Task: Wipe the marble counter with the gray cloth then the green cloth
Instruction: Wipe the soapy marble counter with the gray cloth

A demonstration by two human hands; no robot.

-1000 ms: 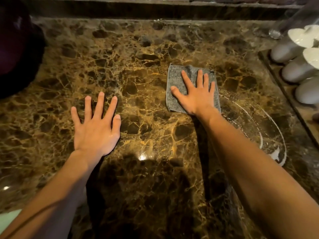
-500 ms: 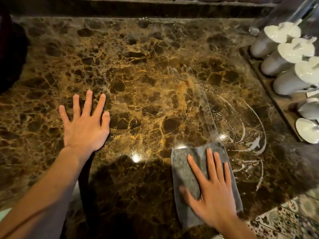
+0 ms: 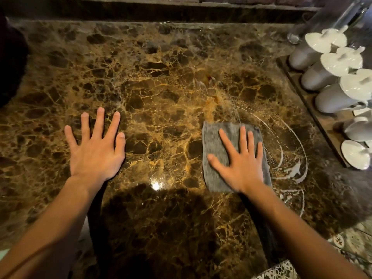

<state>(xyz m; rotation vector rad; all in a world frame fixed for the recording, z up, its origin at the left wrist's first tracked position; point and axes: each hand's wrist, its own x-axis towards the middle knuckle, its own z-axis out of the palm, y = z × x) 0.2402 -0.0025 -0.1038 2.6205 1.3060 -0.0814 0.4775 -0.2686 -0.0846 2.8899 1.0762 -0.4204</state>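
The marble counter (image 3: 161,81) was glossy, brown and veined, the gray cloth (image 3: 213,141) matt and nubby, the white cups (image 3: 330,97) smooth-glazed on a wooden tray (image 3: 322,121).

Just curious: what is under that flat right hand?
The right hand lies spread on a folded gray cloth, which rests on the brown marble counter. The stone beneath the cloth is covered.

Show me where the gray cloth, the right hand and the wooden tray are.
gray cloth (image 3: 211,137), head view, bare upper-left part of the fabric.
right hand (image 3: 240,166), head view, back of the hand, flat on the cloth.
wooden tray (image 3: 322,121), head view, its near-left rim.
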